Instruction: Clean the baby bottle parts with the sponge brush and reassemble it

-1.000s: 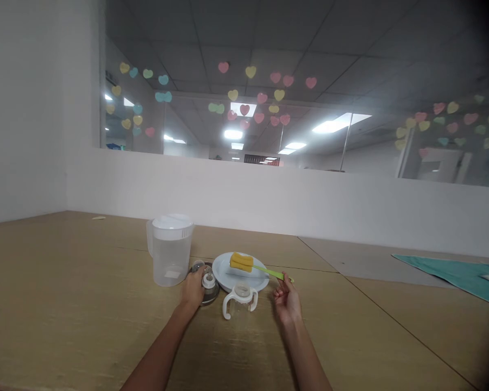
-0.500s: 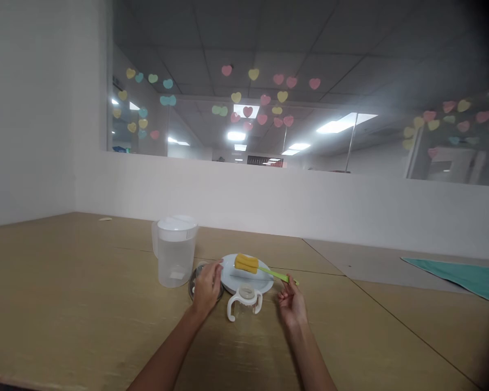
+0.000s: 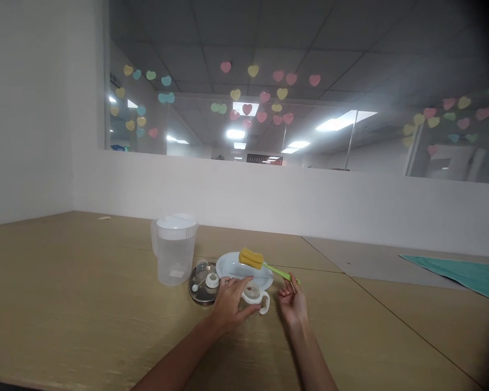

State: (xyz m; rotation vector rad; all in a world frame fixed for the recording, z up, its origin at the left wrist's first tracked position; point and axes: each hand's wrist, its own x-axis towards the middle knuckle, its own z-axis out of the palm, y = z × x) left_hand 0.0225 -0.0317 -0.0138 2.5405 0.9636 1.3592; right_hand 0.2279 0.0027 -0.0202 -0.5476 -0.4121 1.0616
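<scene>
My right hand pinches the green handle of a bottle brush. Its yellow sponge head is raised over the white bowl, pointing left. Thumb and fingers of my left hand are wrapped round a clear baby bottle from the left. The bottle stands upright and uncapped on the table, in front of the bowl. It has a white two-handled collar; the right handle shows and the left one is hidden by my hand.
Left of the bowl, a round metal tray carries a clear cap, a white ring and small bottle parts. Behind it stands a lidded translucent pitcher. A teal cloth lies at the far right. A white wall with a window closes the back.
My left hand has come right from over the metal tray and taken hold of the baby bottle, which has shifted slightly right. The brush's sponge has moved slightly up and right.
</scene>
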